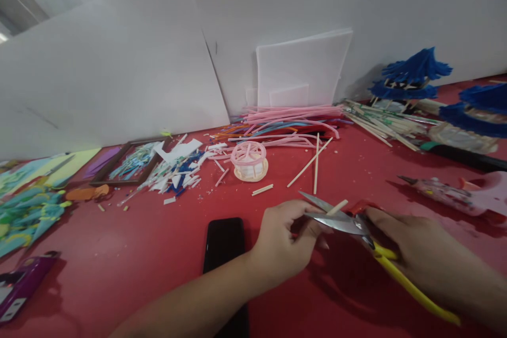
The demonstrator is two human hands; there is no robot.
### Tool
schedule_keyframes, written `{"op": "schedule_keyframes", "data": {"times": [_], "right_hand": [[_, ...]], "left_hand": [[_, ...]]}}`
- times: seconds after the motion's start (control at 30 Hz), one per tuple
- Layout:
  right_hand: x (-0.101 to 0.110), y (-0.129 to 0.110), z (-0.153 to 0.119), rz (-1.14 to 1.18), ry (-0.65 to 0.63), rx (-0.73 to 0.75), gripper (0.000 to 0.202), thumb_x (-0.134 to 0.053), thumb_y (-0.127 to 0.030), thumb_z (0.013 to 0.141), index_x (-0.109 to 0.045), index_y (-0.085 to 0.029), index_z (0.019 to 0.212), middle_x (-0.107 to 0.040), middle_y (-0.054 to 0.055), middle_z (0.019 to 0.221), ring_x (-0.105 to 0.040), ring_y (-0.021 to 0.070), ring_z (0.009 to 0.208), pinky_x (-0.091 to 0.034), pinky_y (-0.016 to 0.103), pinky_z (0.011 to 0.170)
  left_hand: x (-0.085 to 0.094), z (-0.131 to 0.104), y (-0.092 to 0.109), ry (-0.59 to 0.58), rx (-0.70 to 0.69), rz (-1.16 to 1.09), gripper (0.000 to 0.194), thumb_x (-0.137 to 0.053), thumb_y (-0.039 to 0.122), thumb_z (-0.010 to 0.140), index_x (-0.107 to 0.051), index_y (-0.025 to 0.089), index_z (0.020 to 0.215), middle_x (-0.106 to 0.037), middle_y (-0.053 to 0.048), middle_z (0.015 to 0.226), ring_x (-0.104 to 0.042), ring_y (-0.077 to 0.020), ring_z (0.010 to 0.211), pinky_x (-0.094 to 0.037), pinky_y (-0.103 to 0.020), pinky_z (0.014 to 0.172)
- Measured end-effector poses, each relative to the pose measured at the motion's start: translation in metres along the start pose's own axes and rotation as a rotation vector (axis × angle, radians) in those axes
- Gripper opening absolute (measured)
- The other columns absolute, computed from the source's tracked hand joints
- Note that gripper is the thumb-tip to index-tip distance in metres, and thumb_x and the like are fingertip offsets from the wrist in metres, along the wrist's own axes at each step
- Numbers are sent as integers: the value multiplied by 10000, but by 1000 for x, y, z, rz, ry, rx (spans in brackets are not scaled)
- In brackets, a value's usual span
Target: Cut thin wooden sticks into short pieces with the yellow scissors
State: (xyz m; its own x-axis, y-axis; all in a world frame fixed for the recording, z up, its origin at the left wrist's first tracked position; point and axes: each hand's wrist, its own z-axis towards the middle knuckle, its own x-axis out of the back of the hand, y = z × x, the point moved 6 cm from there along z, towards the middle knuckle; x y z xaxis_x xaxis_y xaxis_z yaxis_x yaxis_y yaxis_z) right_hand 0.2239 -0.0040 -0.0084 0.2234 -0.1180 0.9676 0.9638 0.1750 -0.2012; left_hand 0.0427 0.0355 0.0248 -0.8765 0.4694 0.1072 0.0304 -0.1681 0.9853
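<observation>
My left hand [287, 240] pinches a short wooden stick [338, 207], whose far end pokes out between two metal blades. Those blades belong to scissors [358, 224] with yellow handles, partly open around the stick. Wrapped round the scissors' handles is my right hand [400, 245]. Beyond my hands, two long thin sticks [316, 163] lie crossed on the red table [158, 259]. Two short stick pieces [262, 189] rest side by side near a small round frame [249, 161] with a pink ring on top and a pale base.
A black phone [225, 243] lies by my left forearm. Pink strips [293, 113], a stick bundle [388, 121] and white scraps [180, 153] lie farther back. On the right are a glue gun [455, 195] and blue-roofed models [415, 71]; a brown tray [106, 169] is left.
</observation>
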Motion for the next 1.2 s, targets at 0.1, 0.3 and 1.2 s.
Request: {"op": "schedule_keyframes", "data": {"times": [0.1, 0.3, 1.2], "right_hand": [[6, -8, 3, 31, 29, 77, 196, -445, -358, 846, -600, -238, 842, -704, 87, 644, -682, 268, 525, -467, 328, 458], [19, -13, 3, 54, 175, 156, 358, -454, -558, 918, -582, -237, 825, -716, 99, 682, -679, 266, 529, -489, 336, 451], [17, -15, 2, 169, 105, 107, 264, -470, -494, 897, -561, -256, 825, -715, 85, 760, -682, 261, 633, -524, 359, 544]], "left_hand": [[2, 0, 1, 18, -31, 20, 157, -568, 260, 851, -660, 157, 777, -662, -40, 621, -632, -129, 516, -493, -203, 506], [4, -1, 4, 0, -97, 96, 183, -551, 136, 784, -733, 151, 801, -715, -55, 657, -645, -132, 530, -468, -190, 480], [0, -2, 10, -36, -151, 131, 213, -512, 140, 811, -721, 168, 779, -675, -23, 581, -653, -120, 497, -510, -188, 498]]}}
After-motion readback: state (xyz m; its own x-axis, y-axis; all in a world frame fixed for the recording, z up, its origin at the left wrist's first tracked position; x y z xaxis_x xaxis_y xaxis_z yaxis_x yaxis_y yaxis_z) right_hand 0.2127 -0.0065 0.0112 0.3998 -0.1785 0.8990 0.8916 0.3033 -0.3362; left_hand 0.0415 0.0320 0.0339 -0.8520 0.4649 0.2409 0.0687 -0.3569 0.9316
